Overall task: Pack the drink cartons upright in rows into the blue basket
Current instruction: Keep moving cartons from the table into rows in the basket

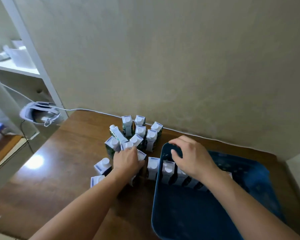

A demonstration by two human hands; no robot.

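Several white-topped drink cartons (140,131) with round caps stand clustered on the brown table (68,179), left of the blue basket (164,196). One carton (117,134) leans tilted against the others. Inside the basket a row of cartons (168,170) stands upright along its far part, partly hidden by my right forearm. My left hand (126,161) grips a carton (141,155) in the middle of the cluster. My right hand (192,156) hovers over the basket's far left corner with fingers curled downward, and I see nothing in it.
A beige wall runs just behind the table with a white cable (93,110) along its foot. A white shelf unit (16,66) stands at the far left, with a white-and-blue device (40,112) at its base. A carton (153,168) stands just outside the basket's left wall.
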